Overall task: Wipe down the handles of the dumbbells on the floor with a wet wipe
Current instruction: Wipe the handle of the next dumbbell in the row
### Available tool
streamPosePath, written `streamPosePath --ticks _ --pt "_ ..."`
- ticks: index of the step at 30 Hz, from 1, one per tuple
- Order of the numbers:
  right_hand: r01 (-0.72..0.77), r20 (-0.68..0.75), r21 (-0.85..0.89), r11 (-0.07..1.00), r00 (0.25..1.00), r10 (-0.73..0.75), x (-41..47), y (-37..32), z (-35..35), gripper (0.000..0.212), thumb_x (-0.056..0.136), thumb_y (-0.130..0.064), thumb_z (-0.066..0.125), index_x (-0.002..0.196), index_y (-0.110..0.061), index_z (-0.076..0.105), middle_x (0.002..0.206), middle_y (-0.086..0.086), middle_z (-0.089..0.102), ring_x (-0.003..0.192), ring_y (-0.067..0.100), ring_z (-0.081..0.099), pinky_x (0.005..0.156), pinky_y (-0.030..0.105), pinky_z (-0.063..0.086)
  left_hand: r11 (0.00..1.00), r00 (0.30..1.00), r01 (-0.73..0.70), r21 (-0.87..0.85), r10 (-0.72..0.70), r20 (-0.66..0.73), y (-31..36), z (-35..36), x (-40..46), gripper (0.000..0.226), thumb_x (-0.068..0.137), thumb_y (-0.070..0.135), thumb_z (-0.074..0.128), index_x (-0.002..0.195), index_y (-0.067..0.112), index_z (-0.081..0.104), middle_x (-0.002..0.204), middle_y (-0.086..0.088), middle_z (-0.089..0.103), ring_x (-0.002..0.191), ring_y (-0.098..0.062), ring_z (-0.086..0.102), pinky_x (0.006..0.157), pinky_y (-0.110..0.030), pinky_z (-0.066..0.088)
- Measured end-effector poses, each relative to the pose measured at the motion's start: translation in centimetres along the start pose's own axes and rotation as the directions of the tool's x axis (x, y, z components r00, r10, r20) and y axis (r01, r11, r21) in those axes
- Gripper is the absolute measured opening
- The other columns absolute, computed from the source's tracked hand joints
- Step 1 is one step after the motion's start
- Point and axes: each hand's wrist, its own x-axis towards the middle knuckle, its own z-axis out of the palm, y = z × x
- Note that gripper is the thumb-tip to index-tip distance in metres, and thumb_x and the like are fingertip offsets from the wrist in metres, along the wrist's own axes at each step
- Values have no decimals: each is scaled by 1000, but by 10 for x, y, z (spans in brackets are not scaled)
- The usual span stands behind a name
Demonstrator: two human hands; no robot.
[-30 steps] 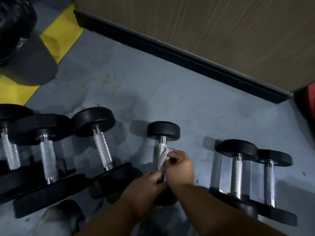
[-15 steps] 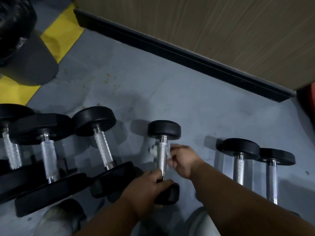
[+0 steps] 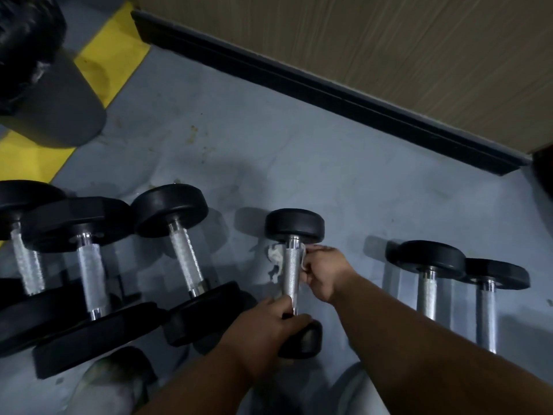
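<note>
A row of dumbbells (image 3: pixel 89 265) is lying on the grey floor (image 3: pixel 299 151) below a wood-panelled wall (image 3: pixel 389 49). The middle dumbbell (image 3: pixel 291 265) is sitting apart from the others. The left hand (image 3: pixel 269 327) is gripping its near end, fingers curled round it. The right hand (image 3: pixel 321 272) is pinching the white wet wipe (image 3: pixel 276 256) round the far end of the knurled handle (image 3: pixel 291 280).

Wet wipe (image 3: pixel 276 258) mostly hidden behind the handle (image 3: pixel 291 272) — leftmost dumbbell (image 3: pixel 21 211) cropped.
</note>
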Motion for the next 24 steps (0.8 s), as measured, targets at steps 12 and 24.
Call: streamPosePath --ticks 12,24 --pt "468 283 -849 247 796 -535 -38 -13 -14 35 79 -4 49 90 -20 77 74 2 72 67 23 65 63 33 53 995 997 56 77 -60 45 13 -1 4 78 73 35 75 139 42 34 128 3 39 107 -26 45 82 -41 53" --pt "770 974 -191 -609 226 -20 -9 8 -53 41 94 -16 41 126 -10 66 137 7 60 134 26 50 112 46 39 989 998 51 138 -56 31 23 -3 3 84 81 32 73 149 36 24 142 -6 37 118 -33 45 86 -43 51"
